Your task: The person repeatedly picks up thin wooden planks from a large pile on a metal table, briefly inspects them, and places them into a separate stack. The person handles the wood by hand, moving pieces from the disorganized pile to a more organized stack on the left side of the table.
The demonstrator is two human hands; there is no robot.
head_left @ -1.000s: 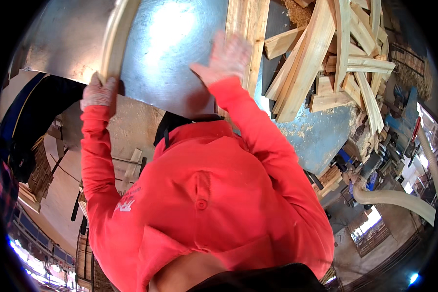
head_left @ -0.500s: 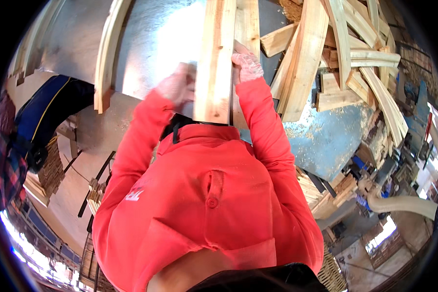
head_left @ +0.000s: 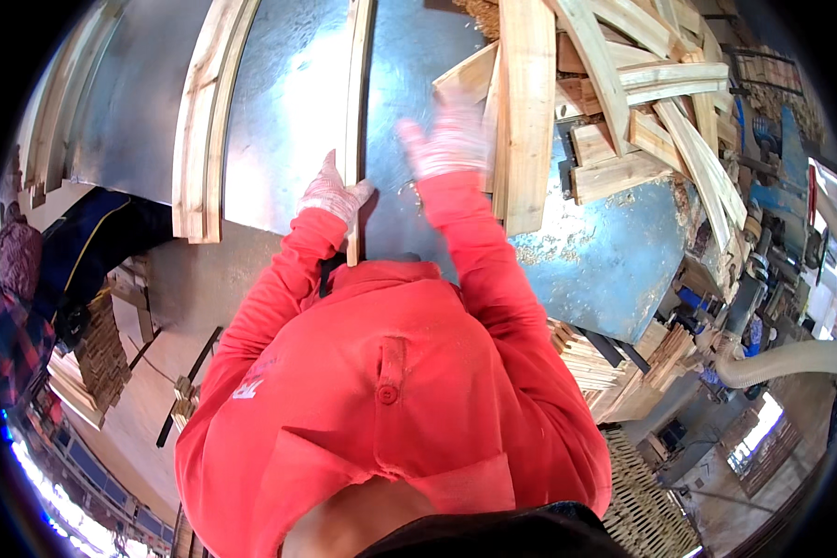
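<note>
Pale, narrow wooden slat (head_left: pixel 355 112), long and thin, lies lengthwise on the shiny grey metal table (head_left: pixel 288 121), running from the far edge of the view toward the person, its near end stopping just over the table's near edge. Left hand (head_left: pixel 333 193), in a white and pink work glove, rests against the slat's near part from the left, fingers curled at its edge; whether they actually clamp the wood or only press on it I cannot tell. Right hand (head_left: pixel 448 139), gloved the same way, is blurred, fingers spread and holding nothing, hovering over the metal between the slat and the broad pale wooden plank (head_left: pixel 523 112) just to its right.

Judging by its section, the slat is probably light and stiff along its short span but whippy over its full length, with rough sawn faces that grip a glove well and may splinter. It would handle best with one hand near the near end and the other further along, so that it does not sag or swing.

To the left on the table lies a curved pale wooden rail (head_left: pixel 205 130). To the far right a loose heap of pale offcut boards (head_left: pixel 660 84) sits over a blue machine body (head_left: pixel 614 251) dusted with sawdust. Another person's dark sleeve (head_left: pixel 84 251) shows at the near left.
</note>
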